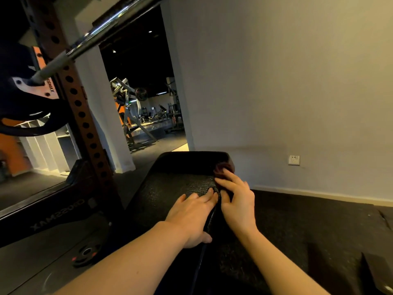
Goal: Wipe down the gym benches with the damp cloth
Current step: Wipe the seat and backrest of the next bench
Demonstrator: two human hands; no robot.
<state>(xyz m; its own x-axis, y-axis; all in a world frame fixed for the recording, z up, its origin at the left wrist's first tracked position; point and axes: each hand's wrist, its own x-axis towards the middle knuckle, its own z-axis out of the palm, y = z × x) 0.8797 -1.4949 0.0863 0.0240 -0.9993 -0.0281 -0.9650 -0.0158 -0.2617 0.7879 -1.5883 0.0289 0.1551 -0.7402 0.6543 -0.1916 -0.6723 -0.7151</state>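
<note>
left hand (192, 218) flat on bench (170, 188) — right hand (237, 201) grips cloth (222, 170) at its right edge

Single head-worn view, forward and down, close over bench (180, 184).

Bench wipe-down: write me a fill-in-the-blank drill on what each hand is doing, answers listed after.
1. The dark red cloth is under the fingers of the ____ hand.
2. The left hand lies flat on the ____, fingers straight.
3. The cloth sits near the bench pad's ____ edge, by its far corner.
4. The wall socket is on the ____ side of the bench.

Missing words: right; bench pad; right; right
</note>
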